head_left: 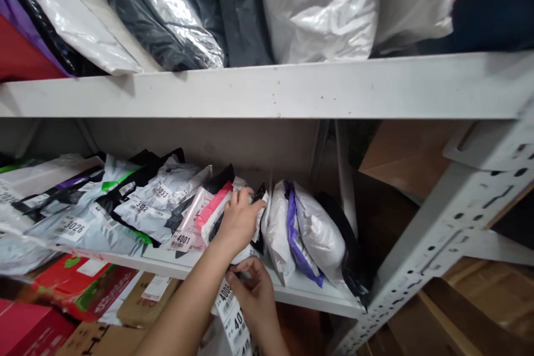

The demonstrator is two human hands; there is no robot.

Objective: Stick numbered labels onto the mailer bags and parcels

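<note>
My left hand [241,217] reaches onto the lower shelf, with its fingers curled over the top of a white-and-black mailing bag [259,222] in the row. My right hand [256,295] is just below it at the shelf's front edge, its thumb and fingers pinched on a hanging strip of printed labels [234,320]. The numbers on the strip begin with 40. Left of my left hand lie a pink-and-white bag [212,208] and a clear bag labelled 4001 [189,228]. To the right stand white bags [319,233] and a purple bag [298,239].
Grey and white mailing bags [75,228] with number labels fill the shelf's left side. Above runs a white shelf beam [250,89] bearing more bags. A perforated metal post [442,222] stands at right. Boxes [83,283] sit underneath at left.
</note>
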